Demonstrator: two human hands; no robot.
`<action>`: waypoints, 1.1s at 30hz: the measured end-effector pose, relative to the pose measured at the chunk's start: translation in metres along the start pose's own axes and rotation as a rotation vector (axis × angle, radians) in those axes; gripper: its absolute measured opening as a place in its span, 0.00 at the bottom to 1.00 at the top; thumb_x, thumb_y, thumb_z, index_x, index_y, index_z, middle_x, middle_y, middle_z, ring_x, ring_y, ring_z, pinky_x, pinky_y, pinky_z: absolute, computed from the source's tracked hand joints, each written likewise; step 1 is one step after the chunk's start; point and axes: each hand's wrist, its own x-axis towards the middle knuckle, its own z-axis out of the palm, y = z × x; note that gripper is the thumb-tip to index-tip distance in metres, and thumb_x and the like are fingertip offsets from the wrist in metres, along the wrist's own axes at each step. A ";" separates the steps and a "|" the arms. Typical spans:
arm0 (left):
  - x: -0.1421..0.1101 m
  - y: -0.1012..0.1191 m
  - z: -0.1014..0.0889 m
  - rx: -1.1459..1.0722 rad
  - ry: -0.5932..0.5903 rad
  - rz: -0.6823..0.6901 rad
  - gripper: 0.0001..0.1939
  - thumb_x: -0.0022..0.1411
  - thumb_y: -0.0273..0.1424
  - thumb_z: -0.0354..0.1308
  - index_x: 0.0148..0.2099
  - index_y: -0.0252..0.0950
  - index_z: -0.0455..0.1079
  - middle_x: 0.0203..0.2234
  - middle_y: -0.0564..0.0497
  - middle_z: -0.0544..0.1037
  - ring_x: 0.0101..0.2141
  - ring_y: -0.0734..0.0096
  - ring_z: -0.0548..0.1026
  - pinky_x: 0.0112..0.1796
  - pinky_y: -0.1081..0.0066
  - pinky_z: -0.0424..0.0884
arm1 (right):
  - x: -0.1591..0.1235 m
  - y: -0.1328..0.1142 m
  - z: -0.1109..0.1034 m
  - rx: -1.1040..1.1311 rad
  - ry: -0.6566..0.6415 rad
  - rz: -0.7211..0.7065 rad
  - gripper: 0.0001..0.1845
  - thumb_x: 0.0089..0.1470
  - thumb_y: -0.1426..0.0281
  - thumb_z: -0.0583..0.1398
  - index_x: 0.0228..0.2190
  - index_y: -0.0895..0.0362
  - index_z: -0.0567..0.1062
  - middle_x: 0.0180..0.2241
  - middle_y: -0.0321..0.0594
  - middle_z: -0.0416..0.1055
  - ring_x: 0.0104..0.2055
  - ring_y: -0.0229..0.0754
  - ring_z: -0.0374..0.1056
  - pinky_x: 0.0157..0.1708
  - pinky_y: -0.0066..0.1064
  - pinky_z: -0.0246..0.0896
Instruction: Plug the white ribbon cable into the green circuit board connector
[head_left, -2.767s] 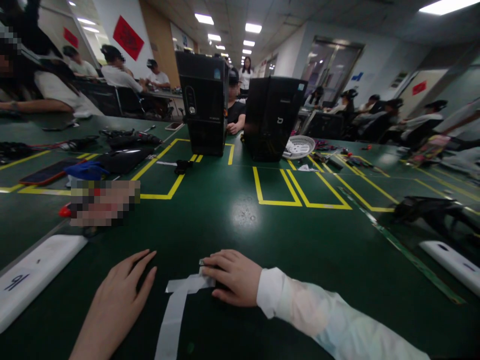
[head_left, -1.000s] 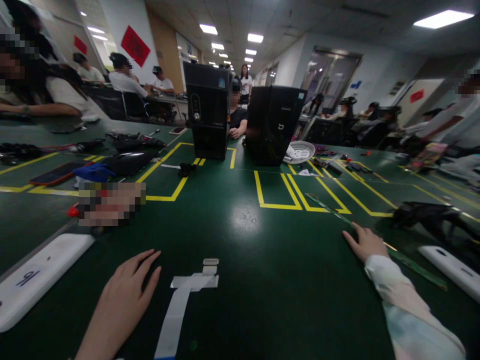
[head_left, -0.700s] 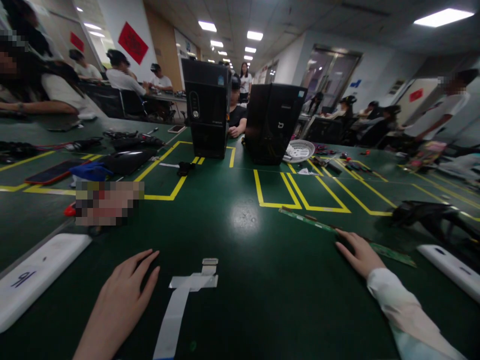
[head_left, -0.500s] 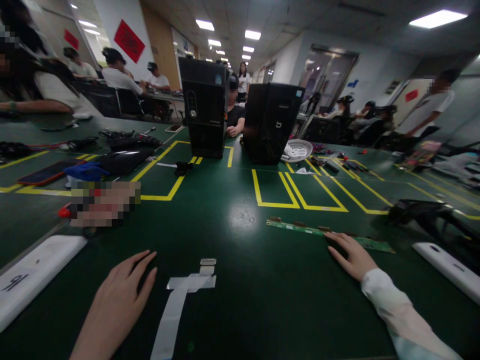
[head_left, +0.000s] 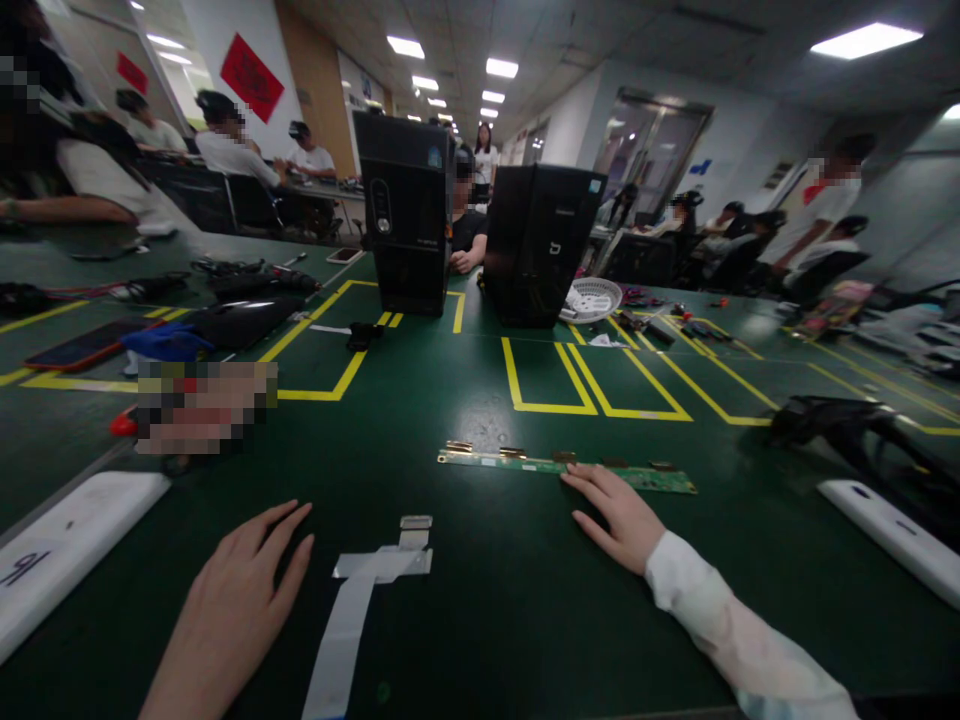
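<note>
My left hand (head_left: 240,585) lies flat and open on the green table (head_left: 480,610), just left of a white flat ribbon cable (head_left: 358,600) that runs toward me. My right hand (head_left: 619,515), in a white sleeve, rests palm down with fingers stretched out. Its fingertips touch the near edge of a long narrow green circuit board strip (head_left: 555,466) with gold connectors, which lies crosswise on the table.
Two black computer towers (head_left: 405,210) (head_left: 538,240) stand at the back amid yellow tape outlines (head_left: 551,405). White plastic panels lie at the left (head_left: 67,545) and right (head_left: 889,535). A black object (head_left: 840,425) sits far right, a white basket (head_left: 592,297) behind. Other people sit around.
My right hand left the ribbon cable, reached to the right, and slid the green circuit board strip leftward to the middle of the table. My left hand stayed put.
</note>
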 end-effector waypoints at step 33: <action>0.000 0.004 -0.004 0.027 0.019 0.014 0.32 0.66 0.48 0.40 0.59 0.33 0.69 0.55 0.38 0.71 0.53 0.49 0.70 0.52 0.50 0.69 | 0.092 -0.080 0.034 0.176 -0.143 -0.212 0.26 0.61 0.64 0.56 0.59 0.57 0.65 0.65 0.53 0.56 0.69 0.53 0.47 0.64 0.58 0.46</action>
